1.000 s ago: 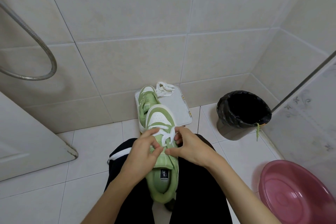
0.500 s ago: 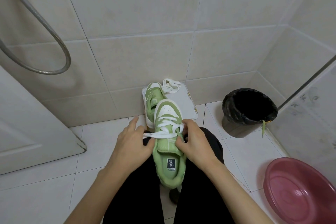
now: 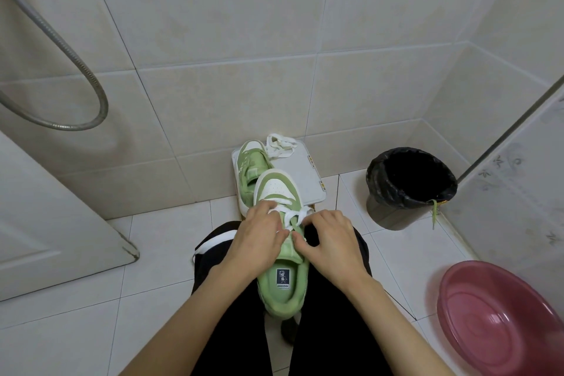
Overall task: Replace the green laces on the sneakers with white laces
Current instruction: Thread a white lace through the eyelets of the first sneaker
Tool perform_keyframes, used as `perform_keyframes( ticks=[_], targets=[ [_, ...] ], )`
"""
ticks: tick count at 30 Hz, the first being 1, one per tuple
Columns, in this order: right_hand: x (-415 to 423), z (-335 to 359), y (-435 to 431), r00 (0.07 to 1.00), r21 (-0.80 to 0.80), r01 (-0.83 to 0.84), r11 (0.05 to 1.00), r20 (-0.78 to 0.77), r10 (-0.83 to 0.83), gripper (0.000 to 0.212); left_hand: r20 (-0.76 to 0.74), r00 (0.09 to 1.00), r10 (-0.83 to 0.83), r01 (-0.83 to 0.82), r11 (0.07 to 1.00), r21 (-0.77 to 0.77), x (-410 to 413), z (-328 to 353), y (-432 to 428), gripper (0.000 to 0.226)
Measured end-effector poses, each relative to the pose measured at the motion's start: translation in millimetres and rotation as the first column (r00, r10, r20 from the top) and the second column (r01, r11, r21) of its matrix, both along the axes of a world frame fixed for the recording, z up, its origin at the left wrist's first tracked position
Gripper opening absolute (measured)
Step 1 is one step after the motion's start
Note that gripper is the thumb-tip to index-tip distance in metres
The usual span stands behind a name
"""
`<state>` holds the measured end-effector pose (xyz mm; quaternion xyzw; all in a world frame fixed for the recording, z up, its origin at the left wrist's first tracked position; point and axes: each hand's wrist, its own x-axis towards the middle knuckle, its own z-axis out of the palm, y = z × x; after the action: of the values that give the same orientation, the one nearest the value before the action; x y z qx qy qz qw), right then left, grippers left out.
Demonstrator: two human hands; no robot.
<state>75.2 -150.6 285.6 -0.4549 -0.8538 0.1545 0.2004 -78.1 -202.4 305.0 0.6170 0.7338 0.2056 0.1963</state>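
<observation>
Half a second ago the lace was pulled out straight sideways between the two hands. Now both have closed in over the lacing and that taut line is gone. The left hand [image 3: 259, 238] has its fingers bent down over the crossings and the thumb tucked in, pinching a bit of the white lace [image 3: 292, 217]. The right hand [image 3: 331, 243] is curled at the shoe's side with its thumb on the tongue. A strand runs in under its fingertips, but you can't tell if it's actually gripped.

The sneaker [image 3: 282, 281] lies on the person's lap, toe pointing away. It's pale green with a white toe panel, and the white lace is already through the lower eyelets. Its insole has a small dark label with a little figure and a word under it, too small to read.

The second sneaker [image 3: 251, 166] sits just past it on a white board [image 3: 303, 175], unlaced as far as shows. A spare white lace [image 3: 279, 146] is bunched beside it. The board's edge stickers aren't legible.

A green lace [image 3: 434, 212] hangs over the rim of the black-lined bin [image 3: 381, 180] to the right.
</observation>
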Motion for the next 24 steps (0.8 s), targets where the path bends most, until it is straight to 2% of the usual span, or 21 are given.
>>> perform_keyframes(
  ticks=[2, 5, 8, 12, 15, 18, 21, 22, 24],
  targets=[
    [-1, -1, 0, 0.999, -0.001, 0.029, 1.000, -0.029, -0.029, 0.022, 0.136, 0.990, 0.041, -0.044, 0.999, 0.017, -3, 4, -7, 0.015],
    [-2, -2, 0, 0.996, -0.029, 0.051, 0.998, -0.066, -0.052, 0.017, 0.252, 0.963, 0.096, -0.114, 0.992, 0.059, -18, 13, -33, 0.026],
    [0, -2, -1, 0.993, -0.048, 0.070, 0.996, -0.094, -0.074, 0.015, 0.268, 0.941, 0.208, -0.235, 0.969, 0.072, -46, 17, -63, 0.027],
    [2, 0, -4, 0.989, -0.072, 0.065, 0.995, -0.126, -0.074, 0.020, 0.240, 0.915, 0.323, -0.334, 0.943, 0.006, -65, 17, -75, 0.020],
    [2, 1, -4, 0.992, -0.055, 0.037, 0.998, -0.122, -0.044, 0.027, 0.248, 0.922, 0.298, -0.315, 0.949, 0.030, -54, 17, -58, 0.004],
    [3, 0, -5, 0.991, -0.049, 0.034, 0.998, -0.127, -0.040, 0.029, 0.289, 0.945, 0.156, -0.202, 0.970, 0.138, -31, 20, -35, 0.018],
    [3, -1, -5, 0.990, -0.045, 0.038, 0.998, -0.134, -0.044, 0.028, 0.115, 0.993, 0.025, -0.042, 0.988, 0.150, -9, 12, -15, 0.020],
    [3, -2, -5, 0.989, -0.043, 0.039, 0.998, -0.138, -0.044, 0.028, 0.067, 0.997, 0.031, -0.040, 0.990, 0.132, -4, 7, -11, 0.023],
    [4, -3, -5, 0.988, -0.034, 0.045, 0.998, -0.145, -0.049, 0.029, 0.063, 0.995, 0.079, -0.087, 0.987, 0.136, 2, 1, -7, 0.022]
  ],
)
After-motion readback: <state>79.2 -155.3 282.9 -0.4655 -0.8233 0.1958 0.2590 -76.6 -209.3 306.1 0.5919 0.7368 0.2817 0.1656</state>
